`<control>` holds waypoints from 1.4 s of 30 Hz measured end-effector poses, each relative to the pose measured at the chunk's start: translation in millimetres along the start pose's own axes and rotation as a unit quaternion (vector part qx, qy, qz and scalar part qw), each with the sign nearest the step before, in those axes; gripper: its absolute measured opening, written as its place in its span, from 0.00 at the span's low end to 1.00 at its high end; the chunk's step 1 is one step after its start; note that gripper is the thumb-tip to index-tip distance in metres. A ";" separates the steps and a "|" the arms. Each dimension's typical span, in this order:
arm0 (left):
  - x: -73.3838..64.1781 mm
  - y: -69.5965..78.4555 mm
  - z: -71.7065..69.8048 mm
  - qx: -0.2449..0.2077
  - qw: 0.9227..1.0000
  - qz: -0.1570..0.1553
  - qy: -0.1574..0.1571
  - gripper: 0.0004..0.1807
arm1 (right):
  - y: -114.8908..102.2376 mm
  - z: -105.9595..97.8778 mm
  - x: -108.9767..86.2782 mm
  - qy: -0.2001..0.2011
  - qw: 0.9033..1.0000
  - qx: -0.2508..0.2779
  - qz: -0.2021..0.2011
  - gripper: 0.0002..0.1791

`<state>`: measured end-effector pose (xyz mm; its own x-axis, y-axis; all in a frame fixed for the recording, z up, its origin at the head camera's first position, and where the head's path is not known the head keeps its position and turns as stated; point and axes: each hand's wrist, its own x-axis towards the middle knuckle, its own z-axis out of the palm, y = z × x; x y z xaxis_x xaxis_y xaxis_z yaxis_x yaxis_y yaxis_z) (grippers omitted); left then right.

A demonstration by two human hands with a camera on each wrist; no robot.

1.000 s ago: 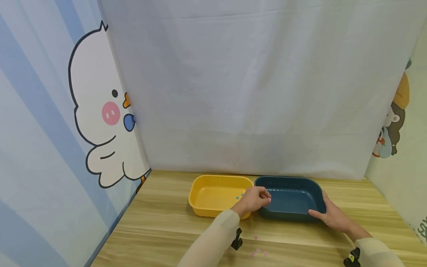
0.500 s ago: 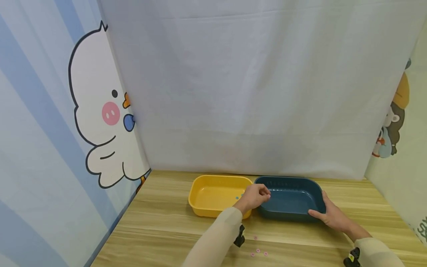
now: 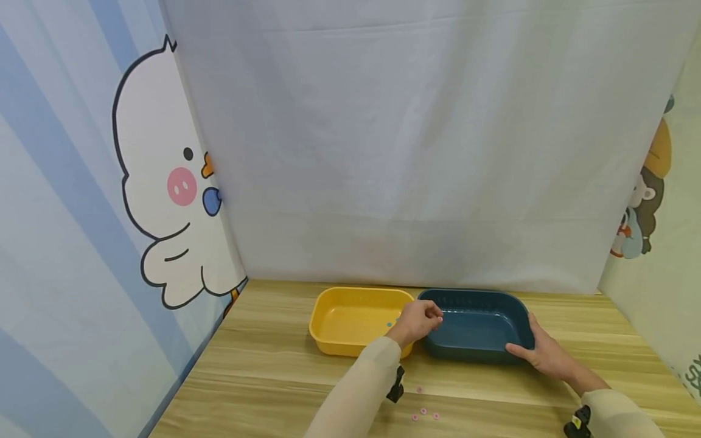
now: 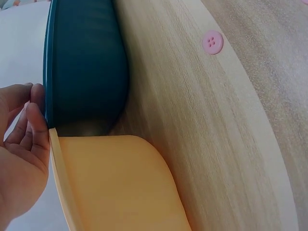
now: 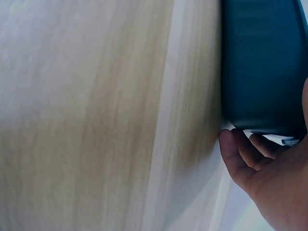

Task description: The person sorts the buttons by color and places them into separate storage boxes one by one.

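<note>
My left hand (image 3: 415,321) hovers over the left end of the dark blue basin (image 3: 473,354), thumb and fingertips pinched together. A speck of pink shows at its fingertips in the head view, seemingly a pink button; the fingers hide most of it. At the basin's right end, my right hand (image 3: 549,354) grips the wall, thumb at the near rim and fingers along the outside. Left of it stands a yellow basin (image 3: 342,350), holding small blue buttons (image 3: 389,325) partly covered by my left hand. Several pink buttons (image 3: 423,411) lie on the table in front.
The wood-grain table (image 3: 263,365) carries both basins, side by side and nearly touching. Behind them hangs a grey-white curtain (image 3: 411,152). A cartoon-printed cloth (image 3: 153,152) borders the left side, another printed cloth (image 3: 668,274) the right.
My left hand has risen slightly and shifted a little away from me at the blue basin's left end, its forearm sliding right. The right hand, basins and loose buttons stay put.
</note>
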<state>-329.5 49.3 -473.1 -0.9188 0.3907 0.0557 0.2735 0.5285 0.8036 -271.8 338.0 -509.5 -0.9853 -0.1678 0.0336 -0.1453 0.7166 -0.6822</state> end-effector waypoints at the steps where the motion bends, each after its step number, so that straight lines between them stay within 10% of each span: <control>1: 0.3 0.2 0.2 0.000 1.000 -0.001 0.000 0.06 | -0.3 -0.4 -0.2 0.000 1.000 0.001 -0.001 0.59; 23: 0.6 -0.4 -1.8 -0.038 0.999 -0.014 -0.004 0.11 | -3.6 -2.5 -1.6 -0.003 1.000 0.005 0.003 0.58; 42: -37.4 5.5 -24.4 0.016 0.987 0.070 -0.147 0.09 | 0.0 -0.1 -0.4 -0.004 1.000 0.005 0.002 0.58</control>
<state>-300.6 19.2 -456.3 -0.7506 0.6607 -0.0117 0.4055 0.4745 0.7813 -271.5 338.1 -509.4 -0.9852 -0.1697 0.0249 -0.1399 0.7112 -0.6889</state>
